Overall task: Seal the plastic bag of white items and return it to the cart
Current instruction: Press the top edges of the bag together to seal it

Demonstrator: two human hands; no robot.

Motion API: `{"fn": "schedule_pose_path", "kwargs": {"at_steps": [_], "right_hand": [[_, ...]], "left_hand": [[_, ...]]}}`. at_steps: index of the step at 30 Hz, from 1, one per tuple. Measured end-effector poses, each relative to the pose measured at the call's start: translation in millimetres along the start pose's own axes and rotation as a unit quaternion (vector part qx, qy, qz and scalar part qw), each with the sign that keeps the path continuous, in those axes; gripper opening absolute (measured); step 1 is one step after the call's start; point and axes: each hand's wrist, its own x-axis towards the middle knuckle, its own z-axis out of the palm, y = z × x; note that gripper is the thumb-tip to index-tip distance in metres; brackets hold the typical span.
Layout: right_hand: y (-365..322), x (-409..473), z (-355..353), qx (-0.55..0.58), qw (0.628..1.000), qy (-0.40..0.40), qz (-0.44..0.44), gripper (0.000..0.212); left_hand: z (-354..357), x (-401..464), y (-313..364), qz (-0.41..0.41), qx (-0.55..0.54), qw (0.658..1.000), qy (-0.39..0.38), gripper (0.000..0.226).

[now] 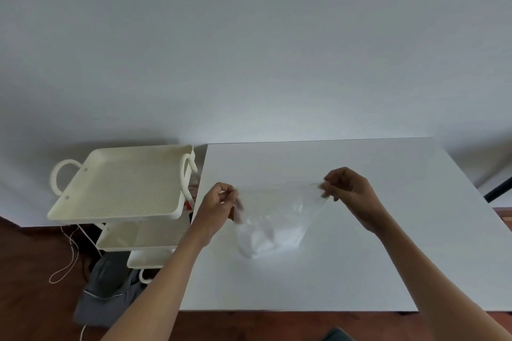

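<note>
A clear plastic bag (273,219) with white items in its bottom hangs just over the white table (388,243), its base touching the tabletop. My left hand (219,206) pinches the bag's top left corner. My right hand (349,188) pinches the top right corner, and the top edge is stretched taut between them. The cream three-tier cart (124,183) stands left of the table, its top tray bare.
A grey bag (108,293) lies on the wooden floor beside the cart's base. A white cord (66,257) loops on the floor at the left. A plain wall stands behind the table. A dark bar (498,188) shows at the right edge.
</note>
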Motion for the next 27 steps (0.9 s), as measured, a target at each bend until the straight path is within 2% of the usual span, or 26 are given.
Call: {"fn": "schedule_pose_path", "kwargs": {"at_steps": [8,14,17,19,27], "right_hand": [[10.0,13.4,14.0,-0.009,0.999,0.021,0.036,0.019],[10.5,21.2,9.8,-0.034,0.996,-0.004,0.081,0.017],[9.5,23.0,8.3,-0.017,0.995,0.002,0.095,0.018],[9.6,23.2,7.6,-0.011,0.995,0.005,0.104,0.016],[11.9,26.4,11.3,-0.021,0.993,0.032,0.11,0.007]], "left_hand": [[3.6,9.5,6.2,0.001,-0.025,0.997,0.074,0.015],[3.1,11.4,4.0,-0.031,-0.076,0.994,0.074,0.022],[2.3,12.4,0.3,-0.039,-0.069,0.994,0.07,0.013],[1.4,14.3,0.4,-0.045,-0.061,0.992,0.097,0.002],[2.9,18.7,11.7,-0.058,-0.024,0.992,0.112,0.008]]}}
